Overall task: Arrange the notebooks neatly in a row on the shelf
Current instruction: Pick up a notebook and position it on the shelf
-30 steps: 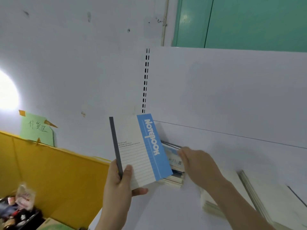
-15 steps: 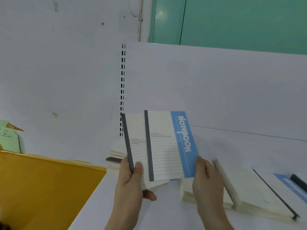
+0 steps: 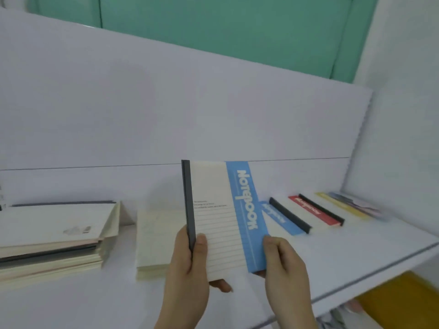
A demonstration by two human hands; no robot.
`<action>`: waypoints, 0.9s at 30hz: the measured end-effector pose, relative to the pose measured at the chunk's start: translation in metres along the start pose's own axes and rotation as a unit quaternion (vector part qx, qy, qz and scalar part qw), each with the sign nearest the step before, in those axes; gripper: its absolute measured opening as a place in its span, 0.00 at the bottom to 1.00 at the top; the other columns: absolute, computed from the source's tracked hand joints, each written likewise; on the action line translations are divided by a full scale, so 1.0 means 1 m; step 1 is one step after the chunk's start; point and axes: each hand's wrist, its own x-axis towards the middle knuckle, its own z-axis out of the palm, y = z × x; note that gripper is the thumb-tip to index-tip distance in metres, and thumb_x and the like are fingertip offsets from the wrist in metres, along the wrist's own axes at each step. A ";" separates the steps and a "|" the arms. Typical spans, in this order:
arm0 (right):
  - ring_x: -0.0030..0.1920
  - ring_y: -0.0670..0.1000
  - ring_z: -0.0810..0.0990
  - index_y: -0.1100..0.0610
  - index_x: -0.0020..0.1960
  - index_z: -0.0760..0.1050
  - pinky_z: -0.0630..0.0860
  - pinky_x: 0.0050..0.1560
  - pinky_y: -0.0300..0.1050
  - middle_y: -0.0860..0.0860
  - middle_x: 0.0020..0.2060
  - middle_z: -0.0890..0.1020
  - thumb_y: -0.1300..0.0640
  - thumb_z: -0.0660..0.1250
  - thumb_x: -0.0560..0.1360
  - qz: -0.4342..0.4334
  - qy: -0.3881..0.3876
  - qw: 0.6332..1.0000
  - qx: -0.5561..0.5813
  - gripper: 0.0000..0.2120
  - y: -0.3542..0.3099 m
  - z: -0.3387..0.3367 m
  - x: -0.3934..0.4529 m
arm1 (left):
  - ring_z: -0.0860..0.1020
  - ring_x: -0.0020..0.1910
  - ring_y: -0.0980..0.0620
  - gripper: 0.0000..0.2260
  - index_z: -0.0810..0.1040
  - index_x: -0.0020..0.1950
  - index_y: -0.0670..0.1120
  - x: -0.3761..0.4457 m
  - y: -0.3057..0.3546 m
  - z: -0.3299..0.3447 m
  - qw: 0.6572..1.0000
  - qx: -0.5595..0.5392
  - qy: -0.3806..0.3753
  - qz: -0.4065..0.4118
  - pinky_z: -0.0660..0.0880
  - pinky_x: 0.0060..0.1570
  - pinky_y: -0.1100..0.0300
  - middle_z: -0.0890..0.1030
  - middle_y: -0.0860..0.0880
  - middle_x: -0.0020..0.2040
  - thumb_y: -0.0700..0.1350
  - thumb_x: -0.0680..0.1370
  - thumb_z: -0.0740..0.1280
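Note:
Both hands hold a notebook (image 3: 218, 217) upright above the white shelf (image 3: 344, 252); it has a cream lined cover, a dark spine and a blue band. My left hand (image 3: 187, 264) grips its spine edge with the thumb on the cover. My right hand (image 3: 282, 264) pinches the lower corner of the blue band. On the shelf to the right lie a blue-banded notebook (image 3: 285, 219), a red-banded notebook (image 3: 316, 211) and a yellow notebook (image 3: 344, 205) side by side. A cream stack (image 3: 156, 236) sits behind my left hand.
A taller, uneven pile of notebooks (image 3: 54, 236) lies at the shelf's left. The shelf's white back panel (image 3: 190, 110) rises behind. The front edge of the shelf (image 3: 380, 274) runs down to the right, with something yellow (image 3: 403, 302) below it.
The view has swung right along the shelf. My right hand left the stack and took the notebook's blue edge; the notebooks held fanned half a second ago now show as one.

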 end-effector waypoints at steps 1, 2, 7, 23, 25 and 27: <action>0.41 0.45 0.79 0.44 0.43 0.77 0.82 0.41 0.48 0.41 0.36 0.80 0.50 0.59 0.80 -0.009 0.011 1.000 -0.022 0.11 0.005 -0.016 0.004 | 0.80 0.29 0.39 0.11 0.73 0.60 0.58 -0.002 -0.003 0.018 1.000 -0.002 -0.013 -0.003 0.79 0.25 0.49 0.84 0.51 0.45 0.44 0.84 0.56; 0.43 0.44 0.79 0.39 0.45 0.75 0.81 0.43 0.44 0.39 0.39 0.80 0.48 0.57 0.81 -0.018 0.017 0.999 -0.045 0.10 0.010 -0.031 0.009 | 0.81 0.31 0.40 0.12 0.73 0.62 0.58 -0.005 -0.006 0.035 1.000 -0.003 -0.026 -0.004 0.79 0.25 0.49 0.84 0.51 0.46 0.44 0.84 0.56; 0.52 0.37 0.74 0.34 0.69 0.60 0.71 0.49 0.35 0.29 0.51 0.70 0.43 0.57 0.79 -0.046 0.017 0.987 -0.154 0.20 0.038 -0.101 0.037 | 0.83 0.35 0.43 0.19 0.64 0.72 0.61 -0.013 -0.027 0.109 0.998 0.032 -0.055 -0.003 0.80 0.26 0.52 0.83 0.53 0.51 0.41 0.85 0.55; 0.57 0.39 0.63 0.48 0.73 0.66 0.60 0.56 0.29 0.41 0.62 0.71 0.48 0.61 0.80 -0.216 -0.151 0.916 -0.301 0.22 0.111 -0.183 0.191 | 0.64 0.70 0.53 0.43 0.51 0.80 0.53 0.043 -0.094 0.211 0.748 0.656 -0.087 0.054 0.60 0.71 0.56 0.69 0.57 0.69 0.74 0.72 0.58; 0.59 0.43 0.68 0.52 0.72 0.68 0.60 0.58 0.31 0.45 0.63 0.74 0.50 0.62 0.80 -0.237 -0.164 0.908 -0.305 0.21 0.119 -0.171 0.207 | 0.63 0.71 0.52 0.43 0.56 0.79 0.52 0.054 -0.097 0.207 0.708 0.694 -0.124 0.041 0.56 0.73 0.56 0.68 0.56 0.69 0.75 0.71 0.59; 0.62 0.48 0.71 0.54 0.71 0.69 0.61 0.60 0.34 0.48 0.62 0.76 0.52 0.62 0.80 -0.255 -0.183 0.898 -0.309 0.21 0.127 -0.158 0.220 | 0.64 0.70 0.52 0.41 0.60 0.77 0.52 0.067 -0.104 0.199 0.687 0.711 -0.143 0.036 0.56 0.73 0.55 0.70 0.55 0.68 0.75 0.71 0.58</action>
